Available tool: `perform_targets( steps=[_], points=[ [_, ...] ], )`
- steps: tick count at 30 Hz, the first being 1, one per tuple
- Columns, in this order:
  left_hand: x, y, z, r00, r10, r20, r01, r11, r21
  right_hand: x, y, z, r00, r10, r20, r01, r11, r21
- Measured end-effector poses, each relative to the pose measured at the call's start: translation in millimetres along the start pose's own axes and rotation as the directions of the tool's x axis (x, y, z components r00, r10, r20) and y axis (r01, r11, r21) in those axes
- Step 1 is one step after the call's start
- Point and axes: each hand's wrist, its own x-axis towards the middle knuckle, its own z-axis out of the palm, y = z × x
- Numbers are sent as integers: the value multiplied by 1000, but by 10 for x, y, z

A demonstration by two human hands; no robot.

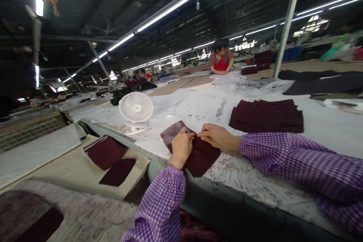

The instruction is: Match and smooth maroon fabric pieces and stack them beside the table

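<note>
A dark maroon fabric piece (202, 159) lies at the front edge of the white table, its far corner showing a speckled greyish side (173, 131). My left hand (182, 144) rests on its left part, fingers closed at the middle of the cloth. From the right, my right hand (214, 135) meets it with thumb and fingertips pinched on the same cloth. The fingertips of both hands almost touch. Whatever lies right under the fingertips is hidden.
A white fan (136, 107) stands left of the cloth. Stacked maroon pieces (266, 116) lie to the right. More maroon pieces (106, 153) sit on a lower beige board (68, 174) at left. A metal post (287, 26) rises behind. A person in a red apron (221, 60) leans over the far table.
</note>
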Motion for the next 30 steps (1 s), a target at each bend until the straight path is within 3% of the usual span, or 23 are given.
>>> perform_targets(
  steps=[10, 15, 21, 25, 30],
  points=[
    [-26, 29, 12, 990, 138, 4, -137, 979, 151, 2, 0, -1, 999, -31, -9, 32, 999, 37],
    [-32, 32, 8, 992, 120, 30, -123, 980, 155, 35, 27, 5, 982, 162, -101, -138, 968, 211],
    [-22, 63, 5, 995, 85, 49, -92, 984, 153, 62, -84, -23, 998, -61, -21, 63, 993, 95],
    [-13, 44, -13, 998, 46, 44, -50, 994, 95, 67, -90, -27, 998, -51, 37, 50, 998, 28],
    [-118, -154, -57, 999, -48, 3, 48, 994, -101, 91, -17, -31, 997, -62, 53, 59, 996, 66]
  ],
)
